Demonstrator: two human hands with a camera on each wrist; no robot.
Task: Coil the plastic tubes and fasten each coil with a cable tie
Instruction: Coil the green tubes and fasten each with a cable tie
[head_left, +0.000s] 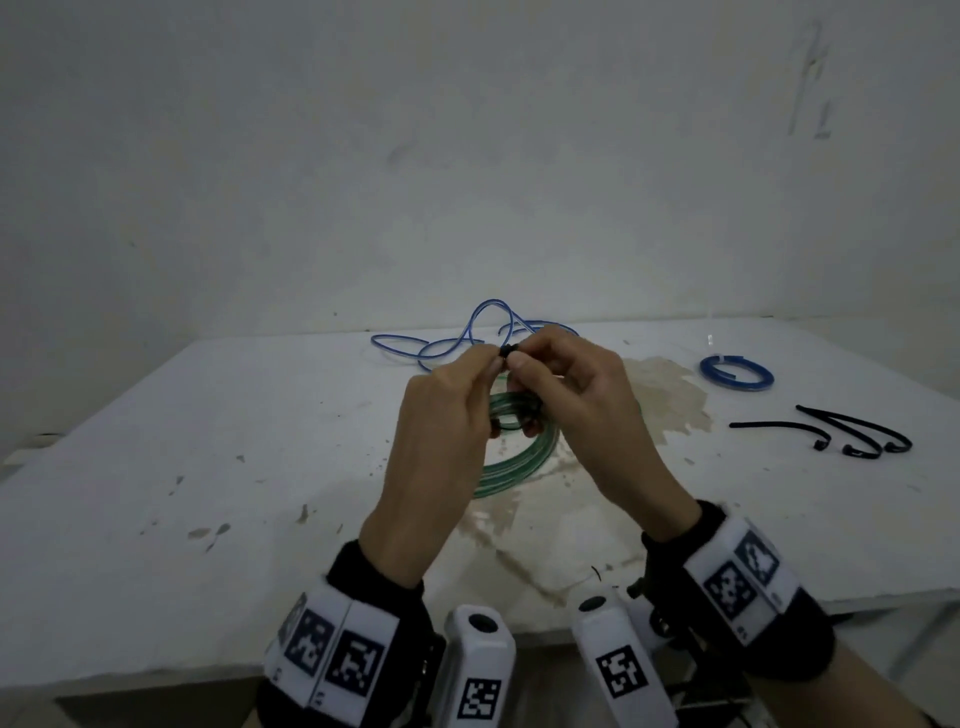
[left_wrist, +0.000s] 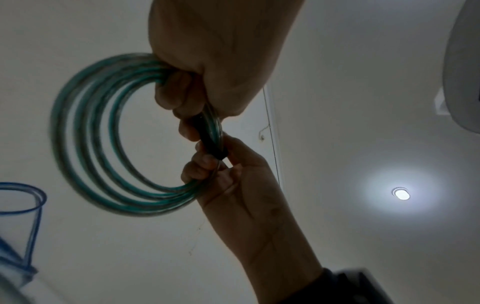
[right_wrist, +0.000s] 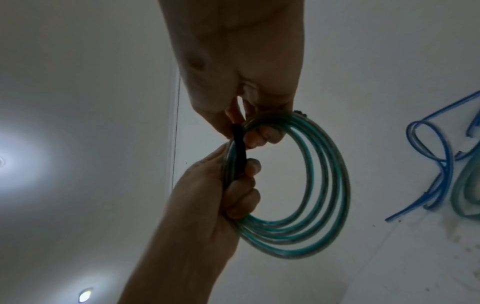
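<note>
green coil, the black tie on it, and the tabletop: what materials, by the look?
Green coil: flexible translucent plastic tubing, glossy; light shows through the loops, and it holds tight curves. Black tie: probably nylon, matte opaque strap bent round the bundle; blur leaves the finish open. Tabletop: white painted or laminated board, dull, chipped and stained tan near the middle; core unclear.
</note>
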